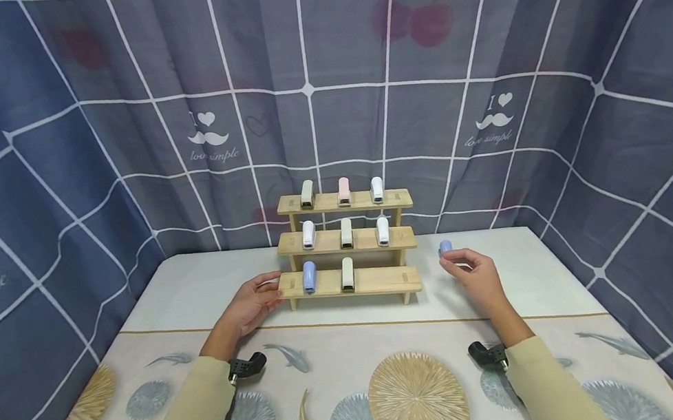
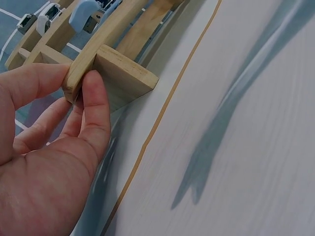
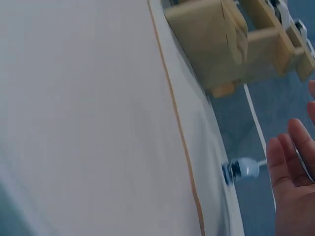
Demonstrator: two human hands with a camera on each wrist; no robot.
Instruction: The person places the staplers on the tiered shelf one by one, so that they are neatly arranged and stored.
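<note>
My left hand [image 1: 255, 302] pinches the left end of the lowest step of a three-tier wooden display stand [image 1: 382, 278]; in the left wrist view thumb and fingers lie on either side of the board's end. My right hand [image 1: 475, 279] is to the right of the stand, beside a small blue stapler [image 1: 444, 246] on the white surface. In the right wrist view a gap shows between the fingers [image 3: 278, 164] and that stapler [image 3: 245, 168]. On the lowest step are another blue stapler [image 1: 309, 277] and a pale green one [image 1: 347, 274].
The middle step holds a white stapler [image 1: 309, 234], a pale green one [image 1: 346, 233] and another white one [image 1: 382, 230]. On top sit green [image 1: 307, 193], pink [image 1: 343, 191] and white [image 1: 377, 189] ones. A patterned cloth [image 1: 328, 356] lies in front; a grid-printed curtain [image 1: 352, 125] encloses the table.
</note>
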